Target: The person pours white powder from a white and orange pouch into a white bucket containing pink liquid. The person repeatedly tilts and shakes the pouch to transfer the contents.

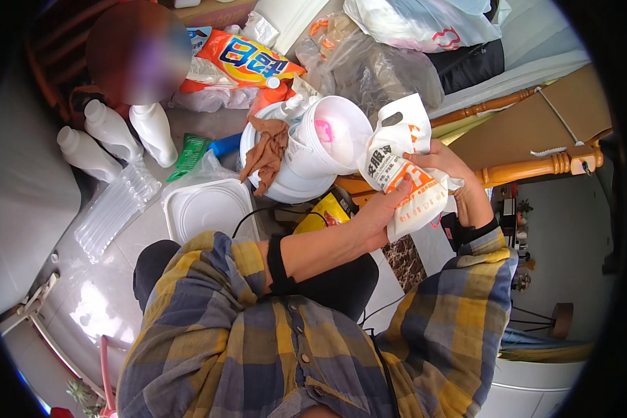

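Note:
Both hands are on a white plastic carrier bag (413, 204) with orange and black print, which is crumpled together at the right of the view. My left hand (384, 217) grips its lower left side, thumb on the printed face. From the upper right, my right hand (441, 159) closes on the middle of the bag, below its cut-out handle. Just left of the bag, an open white plastic bucket (339, 133) leans sideways, with something pink inside. A brown cloth (266, 151) hangs over the white tub (303, 183) beneath that bucket.
White plastic bottles (154, 133) stand at the left, near an inflated air-cushion sleeve (115, 209). A white plastic basin (209, 209) lies before my knees. Behind are an orange detergent bag (248, 57) and clear plastic bags (381, 73). A wooden rail (533, 166) runs at the right.

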Demonstrator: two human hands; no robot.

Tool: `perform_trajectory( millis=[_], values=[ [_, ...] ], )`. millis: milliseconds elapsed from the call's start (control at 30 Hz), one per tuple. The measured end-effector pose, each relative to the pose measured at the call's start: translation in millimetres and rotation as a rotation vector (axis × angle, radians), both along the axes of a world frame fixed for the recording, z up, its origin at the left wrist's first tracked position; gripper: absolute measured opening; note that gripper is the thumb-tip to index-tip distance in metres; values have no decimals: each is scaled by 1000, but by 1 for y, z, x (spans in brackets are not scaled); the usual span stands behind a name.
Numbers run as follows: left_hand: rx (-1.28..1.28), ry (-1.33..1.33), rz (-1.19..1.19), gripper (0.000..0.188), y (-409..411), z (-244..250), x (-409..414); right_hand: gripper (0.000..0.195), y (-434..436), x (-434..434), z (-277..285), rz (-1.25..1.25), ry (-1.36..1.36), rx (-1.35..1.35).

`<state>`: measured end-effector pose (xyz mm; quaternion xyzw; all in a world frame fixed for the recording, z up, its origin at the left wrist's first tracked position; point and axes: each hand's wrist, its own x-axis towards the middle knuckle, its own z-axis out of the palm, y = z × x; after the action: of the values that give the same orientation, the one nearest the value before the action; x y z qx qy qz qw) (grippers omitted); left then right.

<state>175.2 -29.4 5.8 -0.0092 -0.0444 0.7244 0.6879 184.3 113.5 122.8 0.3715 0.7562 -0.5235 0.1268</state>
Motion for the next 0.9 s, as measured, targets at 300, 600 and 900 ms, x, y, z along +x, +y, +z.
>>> perform_trajectory(
  millis=[300,600,900],
  values=[
    [-129,340,16,45,-9,5,2,42,3,36,18,-16,58,173],
    [-227,654,135,48,-11,5,8,40,-8,75,-7,-214,239,353],
    [-286,2025,466,67,-9,10,-19,23,26,153,-93,-457,582,-307]
  ],
)
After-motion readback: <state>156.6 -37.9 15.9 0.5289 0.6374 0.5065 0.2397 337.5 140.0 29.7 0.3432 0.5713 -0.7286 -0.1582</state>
